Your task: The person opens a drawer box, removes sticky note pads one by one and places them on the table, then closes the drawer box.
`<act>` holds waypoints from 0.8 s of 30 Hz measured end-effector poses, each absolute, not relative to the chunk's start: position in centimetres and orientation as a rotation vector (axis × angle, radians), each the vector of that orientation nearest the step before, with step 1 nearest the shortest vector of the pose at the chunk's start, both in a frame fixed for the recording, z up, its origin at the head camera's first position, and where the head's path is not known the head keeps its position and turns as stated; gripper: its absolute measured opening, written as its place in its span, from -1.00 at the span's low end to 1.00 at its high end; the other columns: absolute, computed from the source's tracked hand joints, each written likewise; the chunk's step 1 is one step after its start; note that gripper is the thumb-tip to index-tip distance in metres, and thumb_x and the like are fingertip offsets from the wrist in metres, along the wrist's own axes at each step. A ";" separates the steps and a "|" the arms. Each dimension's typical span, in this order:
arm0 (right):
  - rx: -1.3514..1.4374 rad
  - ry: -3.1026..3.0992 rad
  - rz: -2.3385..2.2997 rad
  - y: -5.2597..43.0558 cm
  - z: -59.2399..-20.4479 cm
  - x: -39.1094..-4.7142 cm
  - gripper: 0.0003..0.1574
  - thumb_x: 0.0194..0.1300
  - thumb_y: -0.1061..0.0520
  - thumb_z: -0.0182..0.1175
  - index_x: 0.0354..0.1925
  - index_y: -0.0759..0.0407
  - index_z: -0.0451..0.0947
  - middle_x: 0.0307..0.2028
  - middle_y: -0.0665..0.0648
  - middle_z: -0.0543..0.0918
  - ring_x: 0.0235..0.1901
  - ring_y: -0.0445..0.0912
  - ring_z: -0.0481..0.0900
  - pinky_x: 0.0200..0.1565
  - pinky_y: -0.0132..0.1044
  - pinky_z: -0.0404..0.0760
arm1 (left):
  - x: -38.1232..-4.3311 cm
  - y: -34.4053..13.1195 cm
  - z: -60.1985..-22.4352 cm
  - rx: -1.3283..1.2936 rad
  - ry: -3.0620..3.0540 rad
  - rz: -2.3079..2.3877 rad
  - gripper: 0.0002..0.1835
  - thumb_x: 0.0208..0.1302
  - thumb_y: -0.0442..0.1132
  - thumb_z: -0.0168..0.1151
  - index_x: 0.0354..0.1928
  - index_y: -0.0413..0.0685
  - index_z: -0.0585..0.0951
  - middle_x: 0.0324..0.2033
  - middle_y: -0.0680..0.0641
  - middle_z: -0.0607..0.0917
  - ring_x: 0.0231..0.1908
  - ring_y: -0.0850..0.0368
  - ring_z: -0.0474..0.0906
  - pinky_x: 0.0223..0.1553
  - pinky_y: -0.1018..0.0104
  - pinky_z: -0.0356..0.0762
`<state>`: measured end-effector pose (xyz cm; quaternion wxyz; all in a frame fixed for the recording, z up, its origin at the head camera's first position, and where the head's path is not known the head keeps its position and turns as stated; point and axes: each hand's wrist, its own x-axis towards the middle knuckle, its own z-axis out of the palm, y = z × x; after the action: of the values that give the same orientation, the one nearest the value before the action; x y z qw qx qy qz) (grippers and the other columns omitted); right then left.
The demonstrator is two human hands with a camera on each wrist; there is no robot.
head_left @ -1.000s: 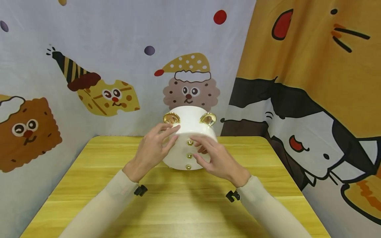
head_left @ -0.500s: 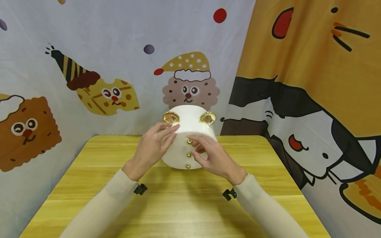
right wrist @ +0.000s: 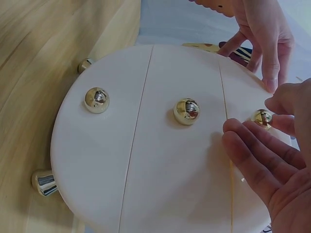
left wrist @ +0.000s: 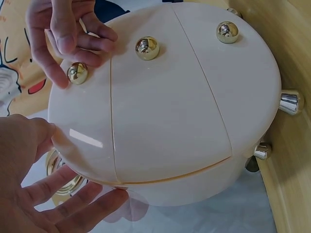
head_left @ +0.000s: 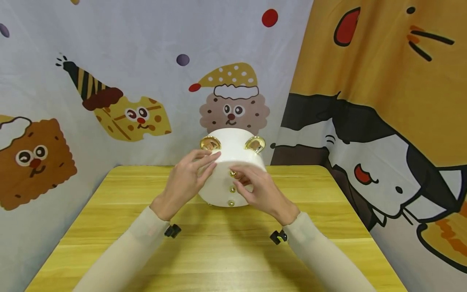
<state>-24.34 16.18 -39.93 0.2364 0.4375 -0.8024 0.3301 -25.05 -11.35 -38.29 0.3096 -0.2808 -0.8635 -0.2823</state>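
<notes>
Box (head_left: pixel 219 186), white and rounded, stands on the table (head_left: pixel 226 251) straight ahead of you, toward the far edge, on small metallic feet (left wrist: pixel 291 102). Its front is divided by two seams into three panels, each bearing one gold knob: top knob (right wrist: pixel 263 118), middle knob (right wrist: pixel 187 111) and lower knob (right wrist: pixel 96 100). Two gold, ear-like fittings (head_left: pixel 255 144) sit on the upper part of the box. Your right grip (head_left: pixel 264 190), a bare hand, is at the top knob: the fingers are bent and partly spread around it, with one fingertip against it. Whether the knob is actually pinched, you cannot tell from these views. Your left grip (head_left: pixel 186 174), also bare, is spread wide on the upper left of the box, thumb touching the front edge and extended fingers reaching onto the top, just beside the nearer ear fitting; it is closed around nothing. Both your forearms are in pale sleeves (head_left: pixel 127 247), with a dark clip (head_left: pixel 173 231) at the left wrist and a similar one at the right. Behind the table hangs a pale printed cloth (head_left: pixel 138 32) showing a cheese figure (head_left: pixel 131 121) and a biscuit figure (head_left: pixel 233 111) in a spotted cap; to your right, an orange cloth (head_left: pixel 365 69) carries a black-and-white animal (head_left: pixel 379 162).
</notes>
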 end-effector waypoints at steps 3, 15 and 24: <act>1.191 -2.189 0.907 16.1 -40.0 -24.4 -0.46 0.54 0.36 0.50 0.41 0.37 0.70 0.04 0.27 0.90 -0.18 -0.07 0.95 -0.06 -0.39 0.90 | -25.0 -11.3 -38.3 -0.741 -2.284 -0.750 -0.61 0.69 -0.16 0.48 0.45 0.11 0.83 0.29 -0.20 0.83 0.13 -0.13 0.88 -0.22 0.11 0.88; 1.159 -2.173 0.923 15.4 -40.1 -24.8 -0.54 0.50 0.40 0.53 0.30 0.40 0.73 -0.10 0.25 0.92 -0.26 -0.06 0.94 -0.12 -0.45 0.87 | -25.1 -11.4 -38.4 -0.732 -2.282 -0.751 -0.61 0.69 -0.15 0.48 0.45 0.13 0.83 0.29 -0.21 0.83 0.12 -0.13 0.88 -0.26 0.13 0.86; 1.119 -2.180 0.887 14.9 -40.0 -24.9 -0.59 0.47 0.39 0.57 0.23 0.39 0.75 -0.11 0.24 0.91 -0.27 -0.07 0.94 -0.11 -0.50 0.85 | -25.2 -11.4 -38.4 -0.746 -2.265 -0.749 -0.62 0.68 -0.16 0.49 0.43 0.12 0.84 0.26 -0.21 0.84 0.00 -0.11 0.86 -0.29 0.15 0.83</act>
<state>-24.88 14.92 -40.05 0.2642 0.4142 -0.8067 0.3283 -25.19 -11.45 -38.42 0.3154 -0.2833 -0.8599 -0.2844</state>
